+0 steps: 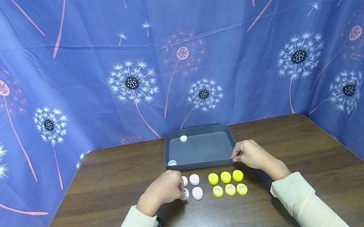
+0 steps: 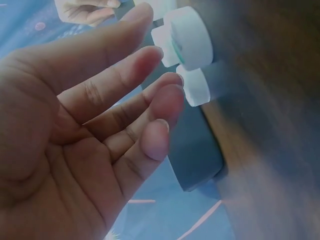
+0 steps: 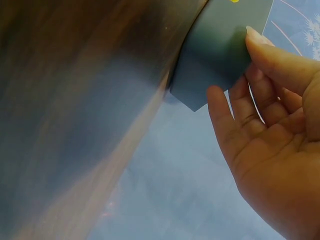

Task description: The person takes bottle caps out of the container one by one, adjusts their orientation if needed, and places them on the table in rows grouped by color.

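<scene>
My left hand (image 1: pixel 164 188) reaches down beside the white bottle caps on the table, its fingertips right at a white cap with a green mark (image 1: pixel 186 194). In the left wrist view its fingers are loosely bent, with nothing between them, and the white cap (image 2: pixel 192 39) stands just past the fingertips. At the front right corner of a dark grey tray (image 1: pixel 200 147), my right hand (image 1: pixel 250 154) pinches the rim. The right wrist view has the thumb (image 3: pixel 262 42) against the tray wall (image 3: pixel 212 60). One white cap (image 1: pixel 183 138) lies at the tray's back left, another (image 1: pixel 172 163) at its front left.
In front of the tray, other white caps (image 1: pixel 197 193) sit left of two rows of yellow caps (image 1: pixel 226 177). The lower yellow row (image 1: pixel 230 189) shows printed insides. A blue dandelion-patterned cloth (image 1: pixel 167 54) hangs behind the brown wooden table (image 1: pixel 107 177).
</scene>
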